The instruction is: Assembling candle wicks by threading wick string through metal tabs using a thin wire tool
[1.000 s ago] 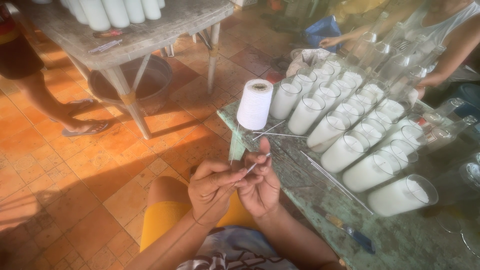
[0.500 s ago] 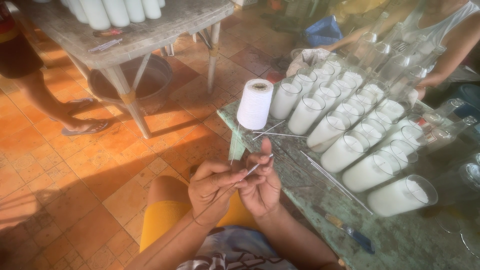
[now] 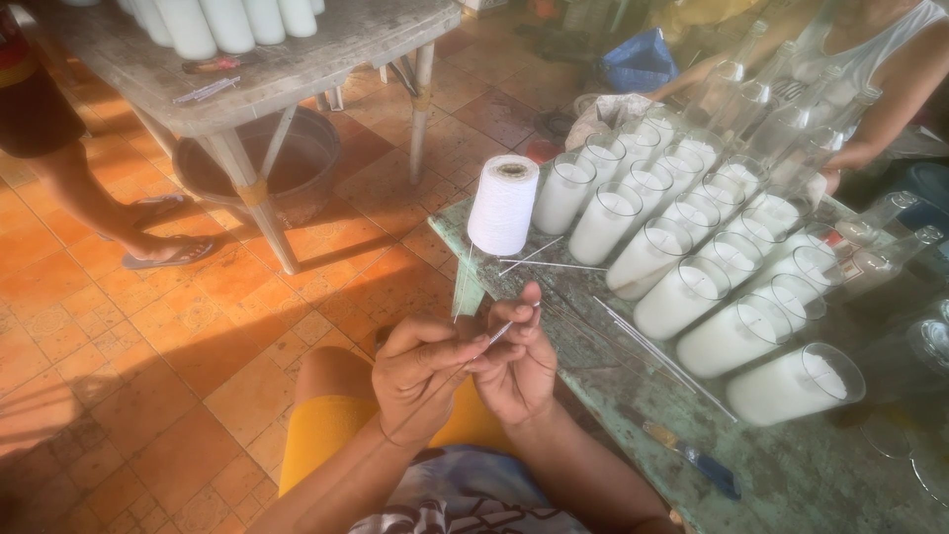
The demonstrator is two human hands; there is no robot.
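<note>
My left hand and my right hand meet over my lap at the edge of a worn green table. Between their fingertips they pinch a thin metal rod and a fine white thread. A white cone of thread stands upright on the table corner just beyond my hands. Behind it lie several glass jars filled with white wax, tilted in rows. Loose thin rods rest on the table beside the jars.
A person sits behind the jars at the far right, among clear glass bottles. A grey table with white candles stands at the back left over a dark basin. Another person's sandalled foot is on the tiled floor. A blue-handled tool lies on the table.
My hands have stayed in place; the fingers have shifted slightly along the rod and thread.
</note>
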